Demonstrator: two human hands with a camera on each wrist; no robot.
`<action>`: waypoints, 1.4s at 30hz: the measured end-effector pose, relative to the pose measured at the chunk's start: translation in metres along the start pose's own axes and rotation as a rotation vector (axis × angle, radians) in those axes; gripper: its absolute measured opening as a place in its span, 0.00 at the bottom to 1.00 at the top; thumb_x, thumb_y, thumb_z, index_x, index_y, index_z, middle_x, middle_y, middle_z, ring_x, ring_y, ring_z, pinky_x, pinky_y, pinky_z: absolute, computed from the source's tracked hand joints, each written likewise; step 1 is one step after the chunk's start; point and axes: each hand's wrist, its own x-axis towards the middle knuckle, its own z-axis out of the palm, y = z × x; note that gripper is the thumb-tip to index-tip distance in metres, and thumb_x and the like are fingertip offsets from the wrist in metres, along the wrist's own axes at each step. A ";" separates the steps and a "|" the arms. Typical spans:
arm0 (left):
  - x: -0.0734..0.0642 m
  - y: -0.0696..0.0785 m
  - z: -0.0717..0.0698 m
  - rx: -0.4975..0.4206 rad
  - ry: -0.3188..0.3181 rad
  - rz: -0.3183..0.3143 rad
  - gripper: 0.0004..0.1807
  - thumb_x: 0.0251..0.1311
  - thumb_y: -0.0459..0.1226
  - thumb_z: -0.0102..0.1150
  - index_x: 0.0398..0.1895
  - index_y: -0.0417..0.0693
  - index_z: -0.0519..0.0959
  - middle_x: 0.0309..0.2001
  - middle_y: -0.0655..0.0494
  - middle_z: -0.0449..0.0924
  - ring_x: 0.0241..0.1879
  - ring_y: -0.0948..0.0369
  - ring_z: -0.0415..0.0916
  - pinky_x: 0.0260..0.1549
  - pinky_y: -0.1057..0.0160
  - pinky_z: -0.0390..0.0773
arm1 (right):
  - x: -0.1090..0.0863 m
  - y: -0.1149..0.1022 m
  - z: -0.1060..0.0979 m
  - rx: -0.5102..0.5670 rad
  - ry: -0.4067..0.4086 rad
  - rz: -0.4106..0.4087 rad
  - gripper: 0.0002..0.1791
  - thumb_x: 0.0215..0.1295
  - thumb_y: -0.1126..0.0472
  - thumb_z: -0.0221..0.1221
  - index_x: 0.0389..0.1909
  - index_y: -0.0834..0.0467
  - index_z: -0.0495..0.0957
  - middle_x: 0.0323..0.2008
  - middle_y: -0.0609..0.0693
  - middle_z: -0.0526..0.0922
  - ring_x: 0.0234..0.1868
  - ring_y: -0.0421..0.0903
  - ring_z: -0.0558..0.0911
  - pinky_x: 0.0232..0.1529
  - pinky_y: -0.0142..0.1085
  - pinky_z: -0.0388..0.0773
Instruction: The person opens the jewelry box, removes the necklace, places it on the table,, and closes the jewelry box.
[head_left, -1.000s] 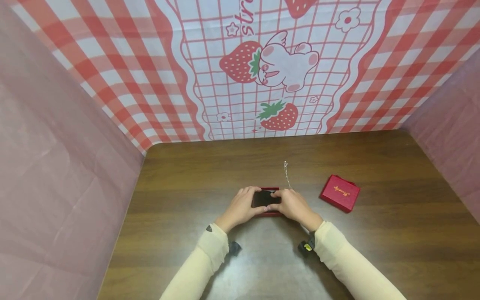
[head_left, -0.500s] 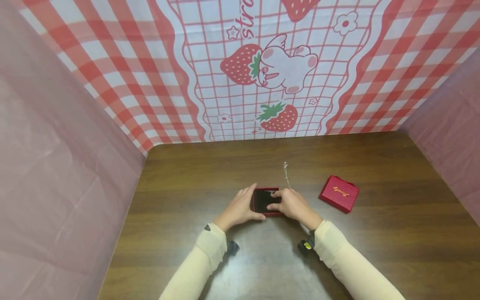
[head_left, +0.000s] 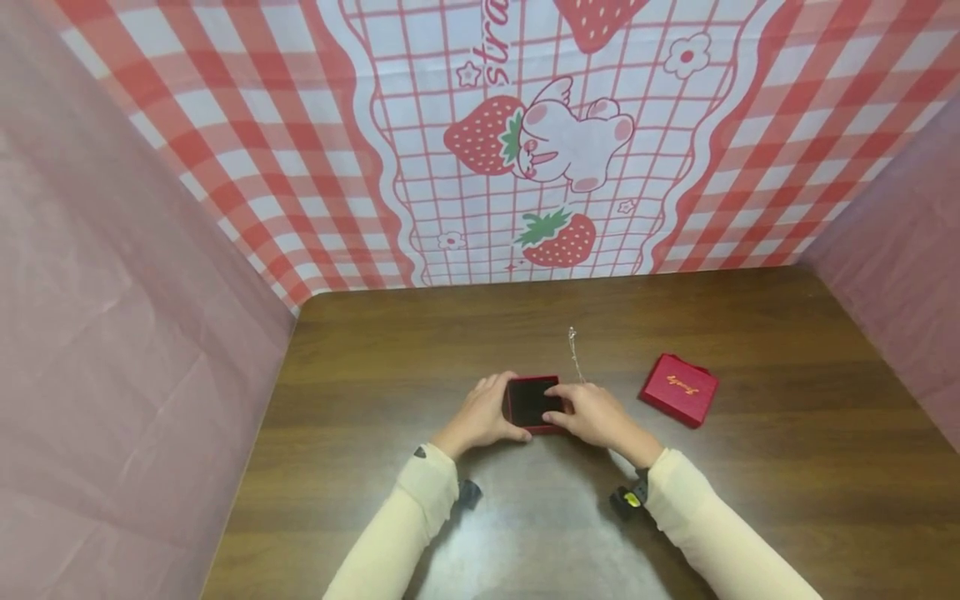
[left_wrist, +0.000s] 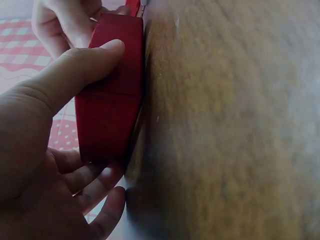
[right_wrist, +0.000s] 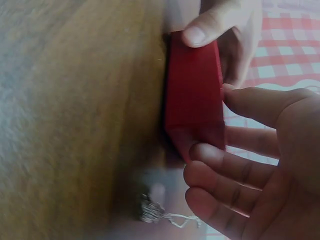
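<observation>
A small red jewelry box with a black insert inside sits on the table in front of the person. My left hand holds its left end, the thumb along the near wall and the fingers round the corner, as the left wrist view shows. Over the box's right end, my right hand has its thumb and index finger spread at the black insert. Its other fingers lie loosely bent by the right wall. A thin silver necklace trails on the table beyond the right hand.
The red lid with gold lettering lies to the right of the box. Behind the brown wooden table hangs a strawberry-print checked cloth. Pink cloth hangs at the left and right sides.
My right hand has drawn back a little to the right, uncovering more of the black insert. The left hand has shifted from the box's top to its left end.
</observation>
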 end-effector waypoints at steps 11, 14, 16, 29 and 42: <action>0.000 0.000 0.000 -0.003 0.005 -0.006 0.50 0.35 0.49 0.81 0.64 0.48 0.65 0.58 0.48 0.75 0.57 0.53 0.71 0.60 0.52 0.71 | -0.007 -0.003 -0.026 0.022 0.052 -0.015 0.20 0.59 0.54 0.67 0.49 0.62 0.82 0.20 0.41 0.77 0.21 0.34 0.71 0.24 0.29 0.68; 0.000 0.000 -0.001 -0.010 0.009 -0.002 0.50 0.34 0.48 0.81 0.64 0.47 0.66 0.58 0.47 0.75 0.57 0.52 0.70 0.61 0.52 0.70 | -0.008 -0.001 -0.033 0.015 0.052 -0.004 0.20 0.59 0.55 0.67 0.49 0.61 0.82 0.20 0.42 0.77 0.21 0.35 0.71 0.23 0.29 0.68; 0.000 -0.001 -0.001 -0.013 0.012 -0.001 0.50 0.34 0.48 0.81 0.64 0.47 0.65 0.58 0.47 0.74 0.58 0.52 0.70 0.62 0.51 0.70 | -0.009 0.000 -0.036 0.019 0.043 0.015 0.20 0.59 0.55 0.67 0.50 0.61 0.82 0.20 0.42 0.77 0.21 0.36 0.71 0.23 0.30 0.69; -0.001 -0.002 -0.001 -0.010 0.003 -0.012 0.52 0.35 0.49 0.81 0.66 0.46 0.64 0.62 0.46 0.72 0.62 0.51 0.69 0.64 0.51 0.68 | -0.013 0.009 -0.044 0.018 0.071 0.054 0.21 0.59 0.57 0.68 0.50 0.63 0.81 0.22 0.44 0.78 0.25 0.39 0.73 0.25 0.31 0.72; 0.000 -0.003 0.002 0.000 0.020 -0.007 0.51 0.34 0.49 0.81 0.65 0.47 0.65 0.59 0.47 0.74 0.60 0.52 0.70 0.63 0.51 0.69 | -0.019 0.023 -0.054 -0.035 0.130 0.131 0.19 0.59 0.57 0.66 0.48 0.64 0.82 0.26 0.49 0.79 0.28 0.43 0.75 0.29 0.34 0.71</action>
